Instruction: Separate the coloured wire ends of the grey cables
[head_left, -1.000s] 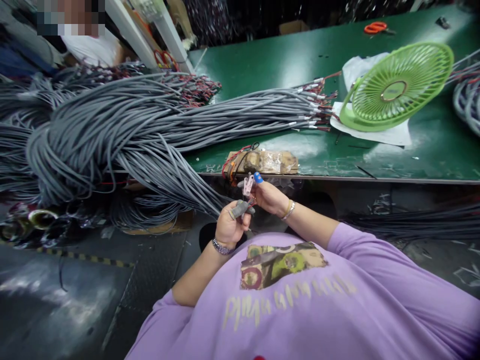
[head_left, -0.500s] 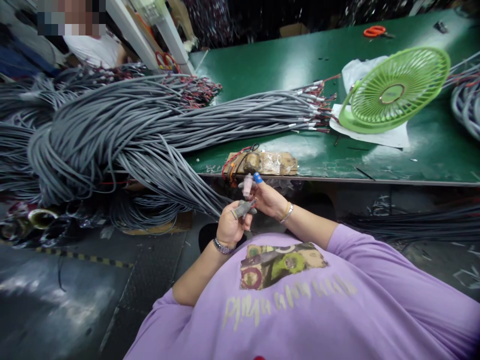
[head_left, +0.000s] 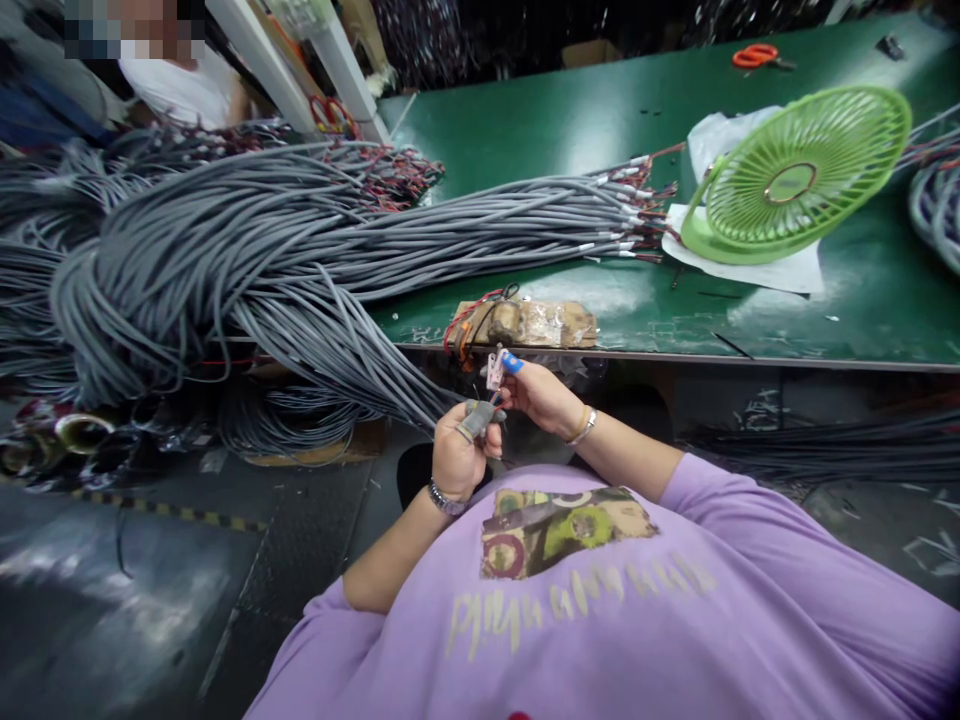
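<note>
My left hand (head_left: 461, 450) is closed around the end of a grey cable, with a grey cover on its thumb. Thin coloured wires (head_left: 497, 400) stick out from the cable end between my two hands. My right hand (head_left: 546, 398) pinches at these wires from the other side; blue tape wraps its thumb, and a pale pinkish wrapping (head_left: 495, 370) shows at its fingertips. Just beyond both hands, at the bench edge, lies a wooden block (head_left: 555, 325) with red and black leads. A bundle of grey cables (head_left: 375, 345) runs down to my left hand.
A large heap of grey cables (head_left: 172, 250) covers the left of the green bench (head_left: 517, 110). A green fan (head_left: 806, 170) stands on paper at the right. Orange-handled scissors (head_left: 756, 56) lie at the back. Another person (head_left: 176, 85) is at the far left.
My right hand has turned slightly, and its wrapped fingertips have shifted. The wires between my hands now spread at a different angle. My left hand keeps its hold on the cable.
</note>
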